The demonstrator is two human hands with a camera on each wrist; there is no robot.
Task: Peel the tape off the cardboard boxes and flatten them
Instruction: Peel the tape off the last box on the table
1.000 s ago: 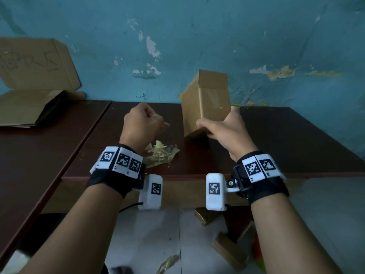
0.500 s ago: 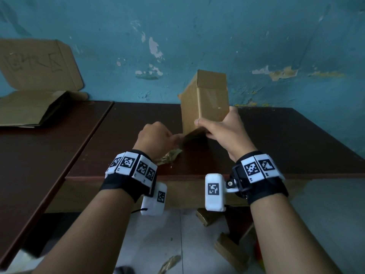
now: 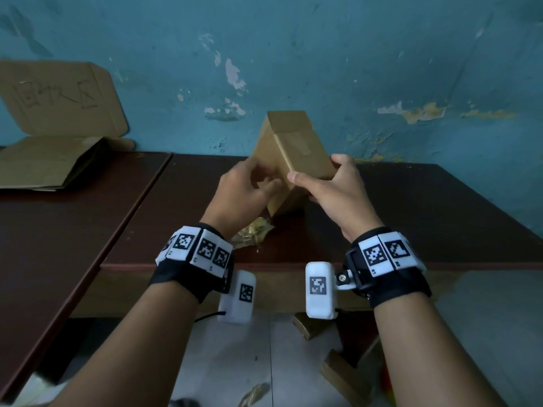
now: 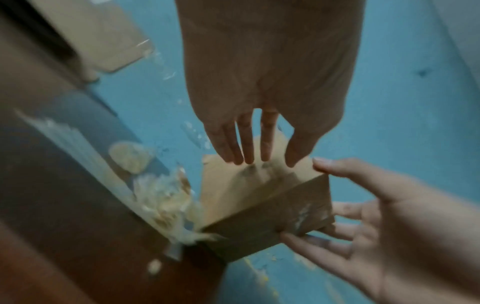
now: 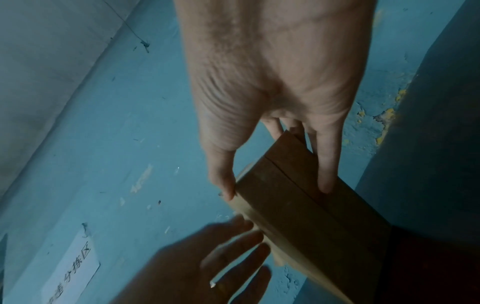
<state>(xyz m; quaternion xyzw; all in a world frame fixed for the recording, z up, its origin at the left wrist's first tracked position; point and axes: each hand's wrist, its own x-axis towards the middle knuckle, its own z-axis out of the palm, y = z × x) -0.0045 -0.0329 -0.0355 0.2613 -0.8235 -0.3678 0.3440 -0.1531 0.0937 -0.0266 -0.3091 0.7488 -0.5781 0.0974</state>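
Far out past my left grip [image 3: 241,186], a flattened cardboard sheet [image 3: 44,168] lies on the neighbouring tabletop [image 3: 58,230] — set aside, I judge, as finished work. Just below and behind that hand sits a crumpled wad of peeled tape [image 3: 252,235], dropped close so it stays out of the way. My left fingers are spread and nearly straight, tips reaching the near face of the cardboard box [image 3: 293,154] without closing on it; I read that as feeling for a tape edge or a flap. The box stands tilted on one corner on the dark tabletop, between both hands. My right grip [image 3: 338,189] pinches its lower end — thumb on one side, fingers on the other — bracing it so the left can work.
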